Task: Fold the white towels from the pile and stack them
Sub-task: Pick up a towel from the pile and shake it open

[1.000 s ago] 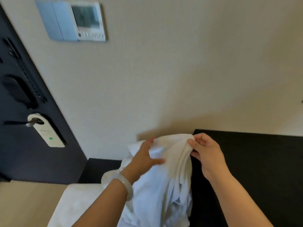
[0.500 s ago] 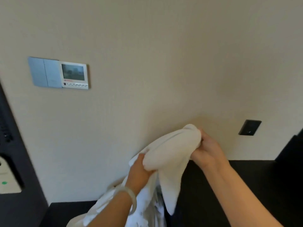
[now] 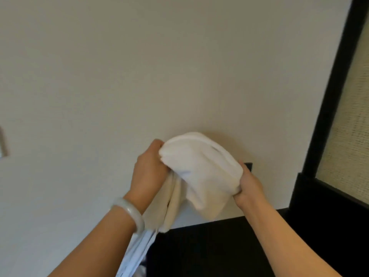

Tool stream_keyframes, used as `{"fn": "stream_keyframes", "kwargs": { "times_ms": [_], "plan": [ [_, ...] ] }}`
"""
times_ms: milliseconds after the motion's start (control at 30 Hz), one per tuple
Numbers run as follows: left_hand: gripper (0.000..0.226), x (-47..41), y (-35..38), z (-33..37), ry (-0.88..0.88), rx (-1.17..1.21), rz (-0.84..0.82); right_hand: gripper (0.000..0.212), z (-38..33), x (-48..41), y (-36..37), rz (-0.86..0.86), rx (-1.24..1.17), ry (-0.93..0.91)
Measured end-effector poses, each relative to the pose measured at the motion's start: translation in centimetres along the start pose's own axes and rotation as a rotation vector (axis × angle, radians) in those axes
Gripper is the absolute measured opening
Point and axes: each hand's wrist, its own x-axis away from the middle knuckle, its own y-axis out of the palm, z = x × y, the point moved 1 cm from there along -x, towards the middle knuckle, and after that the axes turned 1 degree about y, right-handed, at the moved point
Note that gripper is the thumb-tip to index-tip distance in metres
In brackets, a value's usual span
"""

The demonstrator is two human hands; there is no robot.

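Left hand [image 3: 150, 168] grips white towel [image 3: 201, 172] at its left end, right hand [image 3: 249, 185] grips right end; towel held bunched in air before beige wall [image 3: 179, 66], tail hanging toward dark bench [image 3: 219, 246]. Pale bangle [image 3: 130, 213] on left wrist.

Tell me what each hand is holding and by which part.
Both hold one white towel in the air. The left hand grips its bunched upper-left end, the right hand its lower-right side; the rest hangs loose below.

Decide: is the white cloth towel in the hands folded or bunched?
Bunched: the white cloth towel hangs in loose rumpled folds between left hand and right hand.
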Motion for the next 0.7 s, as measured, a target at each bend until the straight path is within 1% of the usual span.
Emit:
{"fn": "stream_keyframes", "kwargs": {
  "times_ms": [100, 167, 200, 267, 333, 400, 433, 467, 500, 533, 567, 600, 633, 667, 700],
  "plan": [
    [0.016, -3.7, 6.3, 7.3, 0.059, -0.039, -0.021, 0.015, -6.4, -4.2, -4.3, -0.066, 0.033, -0.096],
    [0.012, -5.0, 11.8, 9.7, 0.061, -0.066, -0.084, 0.018, -9.9, -6.8, -7.8, -0.044, 0.053, -0.13],
    [0.015, -5.0, 14.7, 10.0, 0.043, -0.093, -0.131, 0.021, -11.1, -8.1, -9.8, -0.015, 0.074, -0.129],
    [0.024, -3.1, 20.7, 8.4, -0.054, -0.156, -0.257, 0.03, -11.9, -10.7, -14.4, 0.083, 0.155, -0.096],
    [0.028, 1.4, 25.6, 4.9, -0.215, -0.215, -0.422, 0.042, -10.6, -12.8, -19.2, 0.15, 0.271, -0.013],
    [0.027, 7.1, 28.9, 0.9, -0.377, -0.222, -0.573, 0.044, -7.7, -14.3, -23.9, 0.168, 0.453, 0.074],
    [0.033, 9.7, 29.9, -0.7, -0.435, -0.231, -0.637, 0.041, -6.1, -14.6, -25.9, 0.149, 0.569, 0.119],
    [0.044, 12.0, 30.4, -1.9, -0.479, -0.256, -0.68, 0.041, -4.6, -14.7, -27.5, 0.104, 0.697, 0.165],
    [0.054, 13.7, 30.6, -2.8, -0.502, -0.284, -0.701, 0.047, -3.0, -14.5, -28.6, 0.05, 0.825, 0.207],
    [0.062, 14.8, 30.6, -3.5, -0.497, -0.305, -0.703, 0.057, -1.7, -14.2, -29.3, -0.001, 0.962, 0.228],
    [0.068, 15.6, 30.4, -4.1, -0.469, -0.324, -0.698, 0.067, -0.3, -13.7, -29.7, -0.031, 1.13, 0.206],
    [0.073, 16.1, 30.2, -4.5, -0.43, -0.343, -0.691, 0.074, 0.8, -13.1, -29.6, -0.036, 1.339, 0.116],
    [0.077, 16.4, 29.8, -4.7, -0.388, -0.366, -0.68, 0.076, 1.9, -12.1, -29.2, -0.025, 1.542, -0.053],
    [0.08, 16.7, 29.4, -4.9, -0.357, -0.389, -0.669, 0.074, 2.9, -10.9, -28.4, -0.051, 1.68, -0.248],
    [0.082, 16.8, 29.0, -5.1, -0.341, -0.407, -0.658, 0.071, 4.0, -9.9, -27.5, -0.13, 1.723, -0.389]
  ]
}}
